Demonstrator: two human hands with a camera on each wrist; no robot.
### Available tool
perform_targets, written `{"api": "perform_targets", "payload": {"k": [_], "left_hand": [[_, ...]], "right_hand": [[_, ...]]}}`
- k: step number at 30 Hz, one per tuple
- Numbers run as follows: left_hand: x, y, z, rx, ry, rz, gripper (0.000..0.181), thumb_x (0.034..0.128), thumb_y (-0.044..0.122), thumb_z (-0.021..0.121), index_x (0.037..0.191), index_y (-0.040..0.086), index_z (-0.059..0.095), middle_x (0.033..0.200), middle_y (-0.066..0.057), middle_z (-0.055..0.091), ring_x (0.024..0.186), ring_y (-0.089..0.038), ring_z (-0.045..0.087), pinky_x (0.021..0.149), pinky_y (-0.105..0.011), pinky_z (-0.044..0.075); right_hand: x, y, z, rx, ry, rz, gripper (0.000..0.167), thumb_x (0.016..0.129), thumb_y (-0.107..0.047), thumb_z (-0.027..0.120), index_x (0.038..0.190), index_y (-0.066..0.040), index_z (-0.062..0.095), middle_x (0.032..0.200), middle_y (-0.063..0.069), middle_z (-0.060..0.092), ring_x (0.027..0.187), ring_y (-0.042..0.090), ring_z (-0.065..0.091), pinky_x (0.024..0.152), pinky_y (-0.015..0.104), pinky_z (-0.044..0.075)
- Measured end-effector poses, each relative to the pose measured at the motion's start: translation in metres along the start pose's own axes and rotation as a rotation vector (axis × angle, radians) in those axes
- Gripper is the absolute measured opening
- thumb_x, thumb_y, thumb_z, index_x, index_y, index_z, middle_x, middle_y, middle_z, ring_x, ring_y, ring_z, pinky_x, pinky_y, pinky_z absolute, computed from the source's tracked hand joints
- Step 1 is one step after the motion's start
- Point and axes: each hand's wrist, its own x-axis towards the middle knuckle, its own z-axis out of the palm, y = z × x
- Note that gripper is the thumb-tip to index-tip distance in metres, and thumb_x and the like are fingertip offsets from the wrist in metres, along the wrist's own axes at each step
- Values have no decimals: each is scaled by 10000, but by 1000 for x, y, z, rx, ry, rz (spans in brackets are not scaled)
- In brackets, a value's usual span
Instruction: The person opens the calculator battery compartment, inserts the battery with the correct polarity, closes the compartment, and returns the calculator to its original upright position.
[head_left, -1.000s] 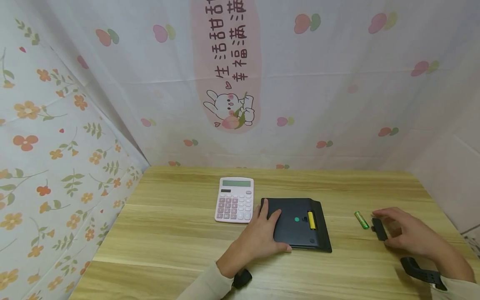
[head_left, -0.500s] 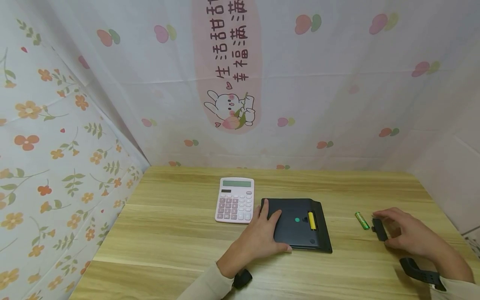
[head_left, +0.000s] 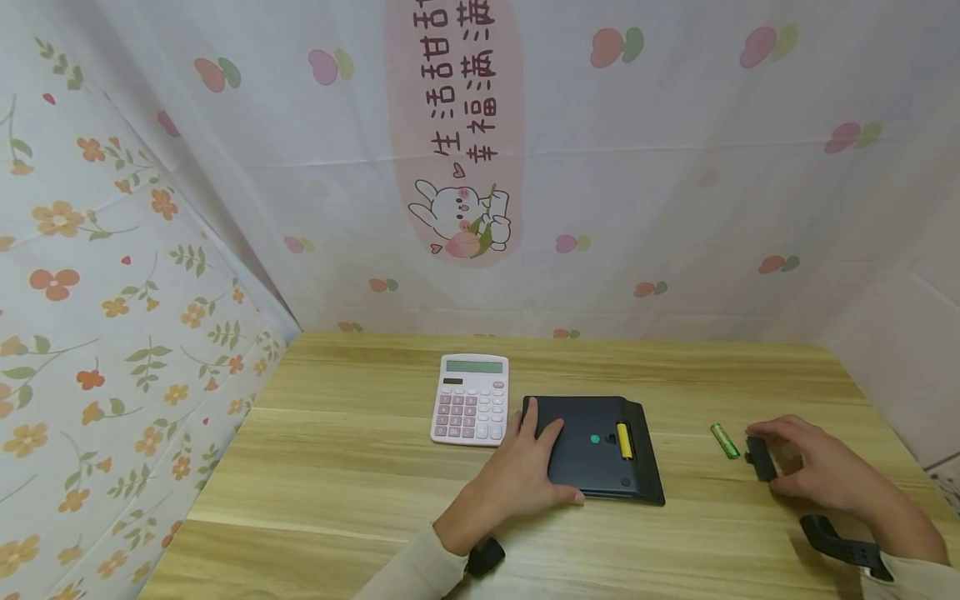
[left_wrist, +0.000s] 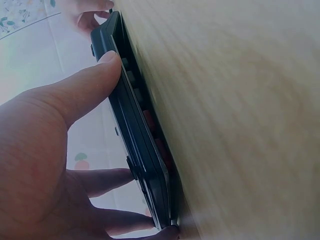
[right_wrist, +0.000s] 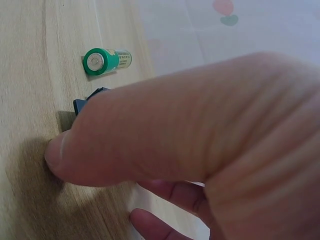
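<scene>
- Head view: the left hand [head_left: 517, 471] spreads wide over the dark calculator [head_left: 592, 467], gripping it with the thumb at its near edge and the other fingers across its back and left end.
- The right hand [head_left: 832, 467], bent in an arch, pinches the black battery cover [head_left: 762, 458] between thumb and fingertips.
- The dark calculator lies face down near the middle of the bench [head_left: 322, 483], a smooth, slightly glossy plastic slab; its long axis runs left to right, the stepped, sloping end to the right.
- In its slot near that end sits a yellow battery [head_left: 624, 442], a cylinder lying roughly front to back.
- The cover, a narrow strip with a small tab on its left side, runs front to back, just beside a green battery [head_left: 724, 442] that slants from far left to near right.
- To the left, a pink-and-white calculator [head_left: 470, 400] with rounded corners lies face up, display to the rear.
- Left wrist view: the dark casing is wedge-shaped, with grey and red keys [left_wrist: 148, 120] turned toward the pale wood grain.
- Right wrist view: the thumb hides most of the cover; the green battery shows its flat silver end.
</scene>
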Motion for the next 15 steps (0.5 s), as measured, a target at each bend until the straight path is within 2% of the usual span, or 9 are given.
{"api": "perform_targets", "payload": {"k": [5,7,11,15], "left_hand": [[0,0,0,-2,-1,1,1027,869,622,887,1679,140,479,1798,-263,167,1620,-537,225,1167,-608,459],[0,1,-1,1,-3,1,1027,870,623,885,1680,139,478,1798,-263,164,1621,-537,218,1168,-605,459],[0,1,0,4,-5,0,1025,872,623,885,1679,140,478,1799,-263,162,1622,-538,215,1168,-601,461],[0,1,-1,-4,-2,-4,1021,867,612,894,1675,141,484,1799,-259,168,1622,-537,219,1165,-602,464]], "right_hand": [[1,-1,-1,-2,-6,11,772,684,-75,1009,1374,40,682,1340,225,658,1191,248,610,843,221,494],[1,-2,-1,1,-7,17,767,683,-71,1006,1368,48,682,1327,228,656,1206,311,622,835,231,497],[1,-3,-2,23,-9,30,753,691,-46,994,1360,75,672,1320,262,632,1219,518,603,814,290,523],[2,-5,-3,48,-3,50,744,708,-28,985,1364,100,657,1315,290,611,1176,516,617,791,331,549]]}}
